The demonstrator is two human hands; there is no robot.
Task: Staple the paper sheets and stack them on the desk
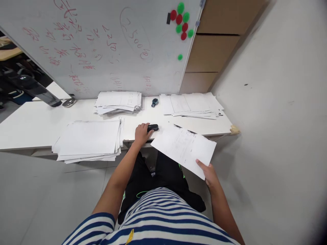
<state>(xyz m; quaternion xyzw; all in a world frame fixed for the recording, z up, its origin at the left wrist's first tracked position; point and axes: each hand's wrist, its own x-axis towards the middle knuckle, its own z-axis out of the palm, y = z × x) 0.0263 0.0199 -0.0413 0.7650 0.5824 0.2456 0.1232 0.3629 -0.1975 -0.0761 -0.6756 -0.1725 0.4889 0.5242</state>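
Office space, by the look of it.
From where I stand: white desk [22,126] w/ paper stacks [89,137], a blk stapler [153,127] & what's prob. a computer mouse [68,102]; behind, a whiteboard [160,71] w/ red handwriting [112,45] & a cluster of red/grn magnets [179,19]; plain grey wall [276,102] to the rt.

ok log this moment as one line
left hand: grasping black stapler | right hand: holding paper by near corner | table: three paper stacks

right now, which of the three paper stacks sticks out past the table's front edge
The front-left stack: its near side overhangs the white table, while the back-middle stack and right-hand stack lie behind that edge.
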